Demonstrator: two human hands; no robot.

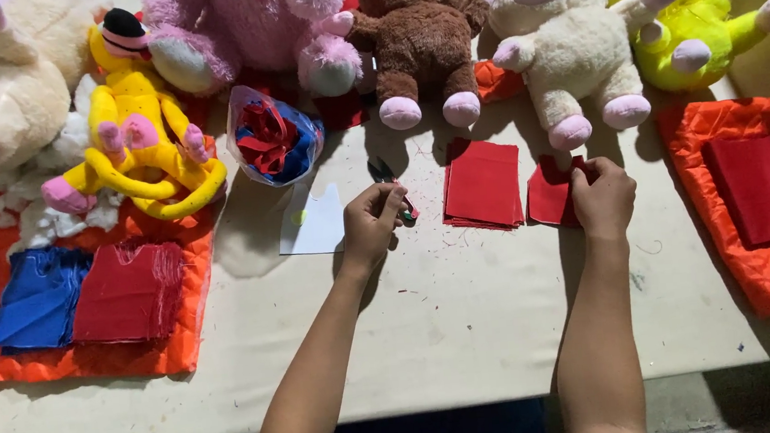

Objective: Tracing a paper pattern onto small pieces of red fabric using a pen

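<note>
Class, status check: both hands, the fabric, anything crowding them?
Left hand gripping scissors. Right hand on red fabric piece. Red fabric stack between hands; plush toys behind.

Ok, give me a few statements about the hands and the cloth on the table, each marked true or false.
1. The left hand grips small scissors. True.
2. The right hand rests on a blue cloth piece. False: it is on a red piece.
3. A red stack lies between the two hands. True.
4. The clear bag of scraps sits on the right orange quilt. False: it stands on the table left of the scissors, in front of the pink plush.
5. The blue pile lies on the left orange quilt. True.
</note>
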